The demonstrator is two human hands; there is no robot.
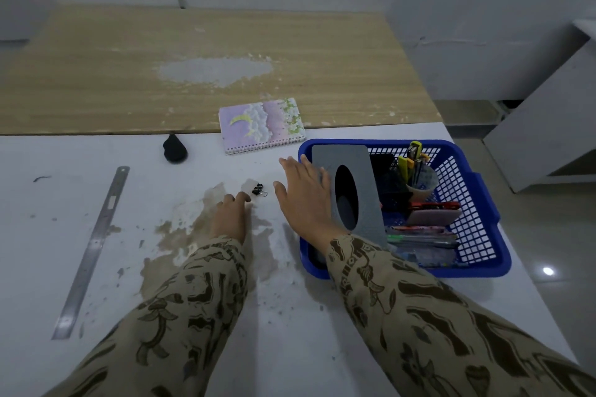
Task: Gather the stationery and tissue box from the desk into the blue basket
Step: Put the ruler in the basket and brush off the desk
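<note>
The white table (64, 155) carries the blue basket (467, 271) at its right edge. The grey tissue box (348, 155) stands tilted in the basket's left end, beside a cup of pens (421, 182). The right hand (306, 193) lies flat against the box with straight fingers. A steel ruler (93, 248) lies near the left edge and a notebook (262, 124) at the far edge. The left hand (230, 216) rests mid-table, its fingers loosely bent and holding nothing, just beside two binder clips (258, 189).

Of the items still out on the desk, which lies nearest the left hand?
The black binder clips, just off the fingertips of the left hand; the notebook, steel ruler and black lump lie farther off.
</note>
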